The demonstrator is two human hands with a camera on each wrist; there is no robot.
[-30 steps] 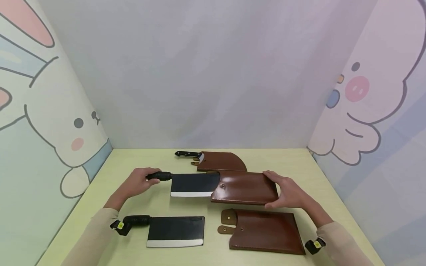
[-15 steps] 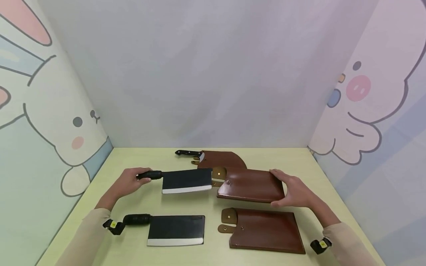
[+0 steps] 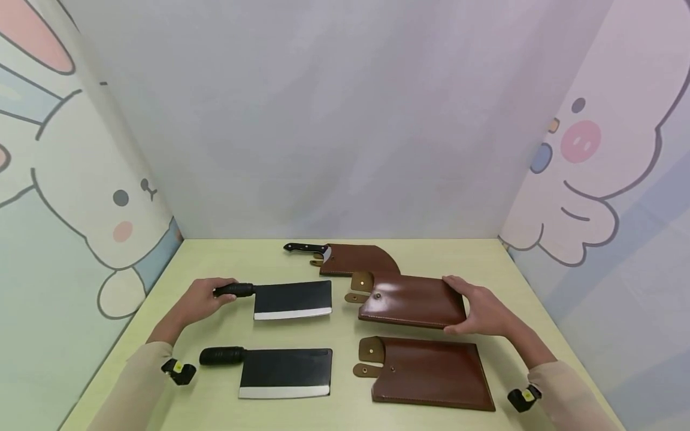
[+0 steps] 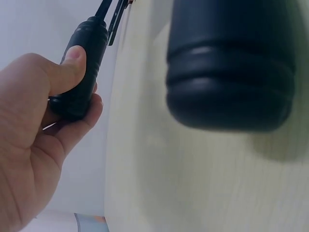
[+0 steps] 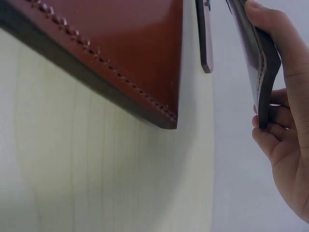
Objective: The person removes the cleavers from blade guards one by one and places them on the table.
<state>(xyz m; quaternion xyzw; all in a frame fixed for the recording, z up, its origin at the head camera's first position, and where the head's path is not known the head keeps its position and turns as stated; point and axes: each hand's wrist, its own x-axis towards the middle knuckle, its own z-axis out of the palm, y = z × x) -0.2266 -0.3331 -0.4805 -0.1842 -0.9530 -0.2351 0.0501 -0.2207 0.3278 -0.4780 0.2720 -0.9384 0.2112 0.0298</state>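
Note:
In the head view, my left hand [image 3: 200, 300] grips the black handle of a cleaver [image 3: 293, 298] with a dark blade and a bright cutting edge. The left wrist view shows thumb and fingers around that ribbed handle [image 4: 84, 63]. On the other side, my right hand [image 3: 481, 310] holds the closed end of a brown leather knife sheath [image 3: 415, 299], thumb on one edge and fingers on the other. Its strap end faces the cleaver's blade, with a gap between them. The right wrist view shows the sheath's dark edge [image 5: 264, 92] in the hand.
Nearer on the pale table [image 3: 259, 416] lie a second cleaver [image 3: 286, 372] and a second brown sheath [image 3: 431, 374]. Behind, a black-handled knife [image 3: 304, 248] sits in a rounded sheath [image 3: 358, 260]. A grey wall [image 3: 345, 120] stands at the back.
The cleaver's blade was partly inside the sheath and has come out. My left hand has moved left with the cleaver and then lower; my right hand has shifted slightly right with the sheath.

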